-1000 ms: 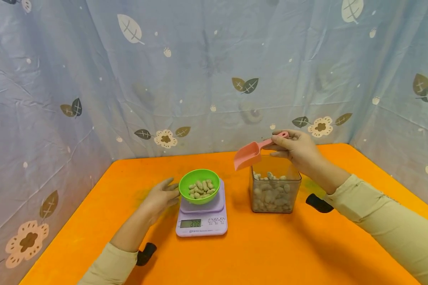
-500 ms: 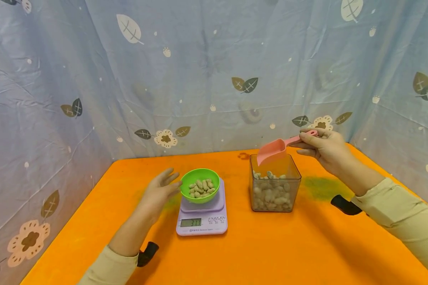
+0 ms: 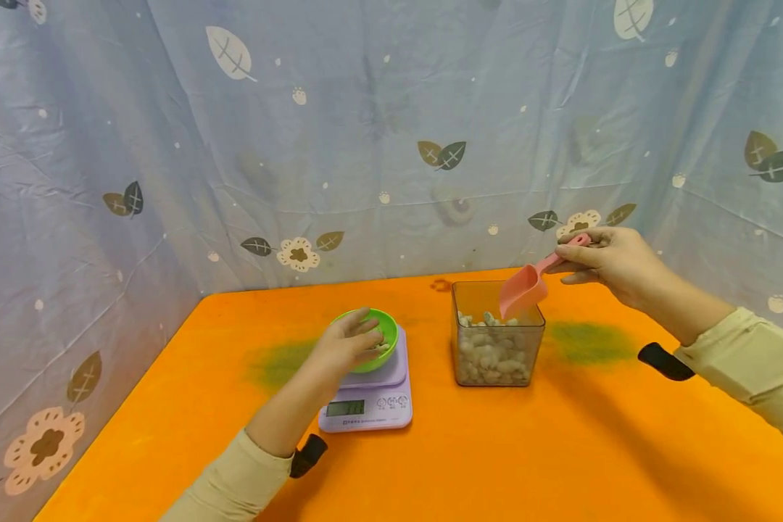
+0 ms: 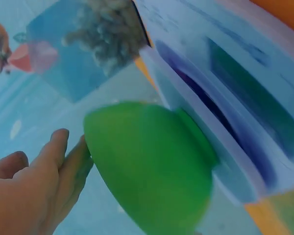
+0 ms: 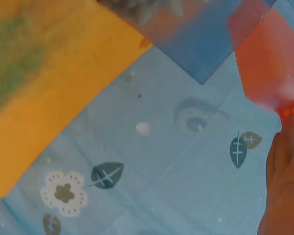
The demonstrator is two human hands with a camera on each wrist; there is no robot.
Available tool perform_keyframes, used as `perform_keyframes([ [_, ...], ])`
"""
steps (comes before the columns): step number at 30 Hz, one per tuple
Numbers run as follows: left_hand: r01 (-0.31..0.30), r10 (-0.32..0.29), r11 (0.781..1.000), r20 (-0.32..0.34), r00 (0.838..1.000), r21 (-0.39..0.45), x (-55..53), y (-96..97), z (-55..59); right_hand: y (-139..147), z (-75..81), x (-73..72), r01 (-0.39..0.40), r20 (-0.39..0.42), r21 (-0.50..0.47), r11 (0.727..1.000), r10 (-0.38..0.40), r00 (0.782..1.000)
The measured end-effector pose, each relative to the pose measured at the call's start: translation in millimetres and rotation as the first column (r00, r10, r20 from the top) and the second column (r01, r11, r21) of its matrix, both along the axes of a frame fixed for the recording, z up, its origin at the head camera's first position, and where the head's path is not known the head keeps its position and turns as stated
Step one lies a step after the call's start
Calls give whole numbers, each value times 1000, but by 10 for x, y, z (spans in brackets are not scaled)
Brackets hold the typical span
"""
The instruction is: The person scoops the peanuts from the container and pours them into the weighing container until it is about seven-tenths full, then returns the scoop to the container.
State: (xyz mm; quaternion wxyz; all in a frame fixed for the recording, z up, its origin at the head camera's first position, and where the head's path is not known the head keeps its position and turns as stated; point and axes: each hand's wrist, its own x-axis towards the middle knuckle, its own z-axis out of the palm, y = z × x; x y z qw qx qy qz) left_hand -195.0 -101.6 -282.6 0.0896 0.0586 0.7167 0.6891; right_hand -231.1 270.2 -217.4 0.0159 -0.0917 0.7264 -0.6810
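Note:
A green bowl with peanuts in it stands on a lilac kitchen scale. My left hand reaches over the bowl's left side with its fingers extended, hiding part of the bowl and peanuts. In the left wrist view, its fingertips are at the bowl's rim; I cannot tell whether they touch. My right hand pinches the handle of a pink scoop, tilted blade-down. The blade dips inside the clear brown-tinted container, above the peanuts there. The scoop looks empty.
An orange tabletop lies beneath everything. Patterned blue curtains rise behind it and on both sides. Black wrist straps hang below both forearms.
My left hand has moved right, from beside the bowl to over it. My right hand has moved right, and the scoop has tipped lower into the container. The scale's display changed, now hard to read.

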Motion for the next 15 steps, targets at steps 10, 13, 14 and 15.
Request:
perform_keyframes([
  [10,129,-128,992,9,992,-12,-126,435,27,-198,108,-73,-21,-47,419,908,45,998],
  [13,131,-131,991,20,991,-27,-168,552,27,-274,137,-82,-39,-63,503,863,82,995],
  [14,130,-129,991,29,991,-27,-184,591,26,-303,147,-84,-49,-67,530,847,100,993],
  [15,128,-127,991,34,991,-28,-200,629,23,-332,157,-85,-61,-69,556,829,119,991],
])
